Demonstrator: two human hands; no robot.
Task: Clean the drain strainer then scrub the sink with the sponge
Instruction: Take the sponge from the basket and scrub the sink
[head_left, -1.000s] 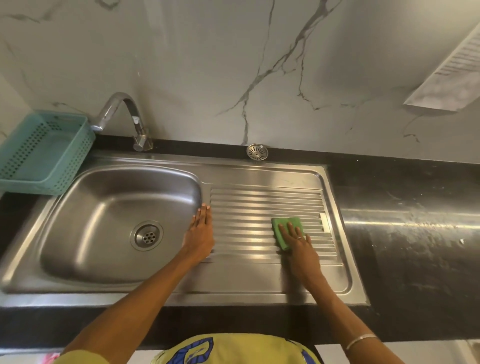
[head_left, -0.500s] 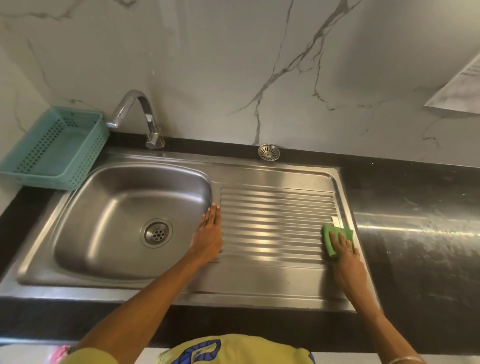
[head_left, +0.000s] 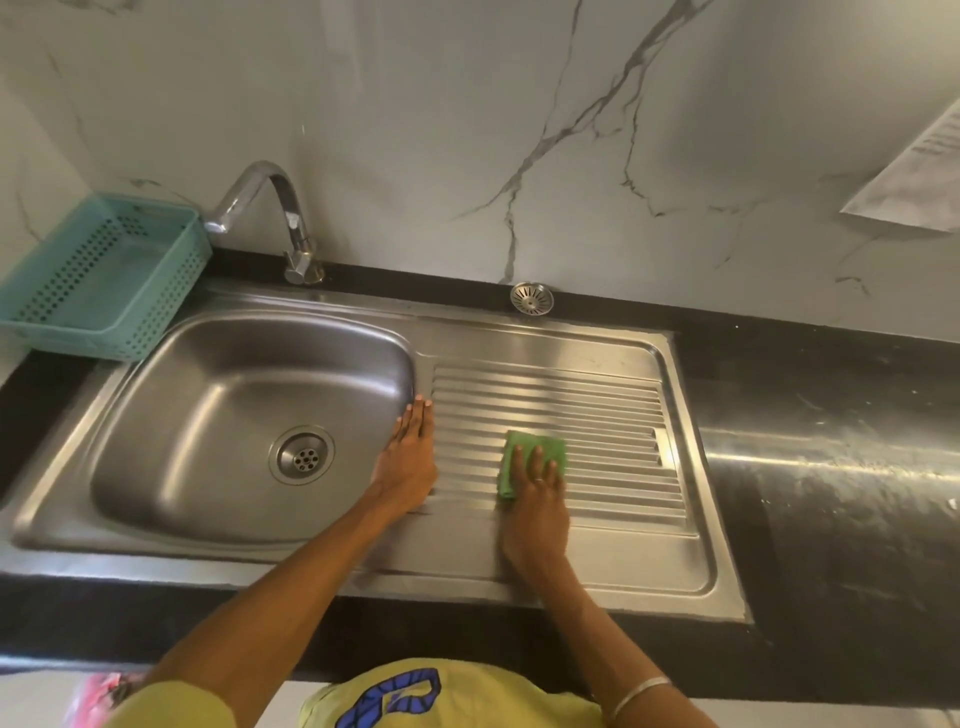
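Nearest the camera, two bare forearms reach forward over the front edge of the black stone countertop (head_left: 831, 467) onto the stainless steel sink unit (head_left: 467, 566).

The right hand (head_left: 535, 499) lies palm down on the ribbed steel draining board (head_left: 597, 415), its fingers straight and slightly spread, pressing flat on the green rectangular sponge (head_left: 540, 449). The sponge sits on the ridges in the left-centre part of the board, its far edge and left side showing beyond the fingertips. A ring is on one finger and a thin silver bangle (head_left: 639, 693) circles the wrist.

The left hand (head_left: 408, 457) rests flat and open, fingers straight and held together, on the steel strip between the draining board and the basin (head_left: 208, 415); the fingertips reach the basin's right rim. It holds nothing.

In the basin floor the round drain opening (head_left: 302, 457) shows its perforated plate.

Farther back, the small round metal drain strainer (head_left: 532, 298) lies on the counter ledge behind the draining board, close to the white marble-veined wall (head_left: 467, 130), well apart from both hands. At the back left stands the curved chrome tap (head_left: 280, 208), and beside it the turquoise perforated plastic basket (head_left: 104, 270).
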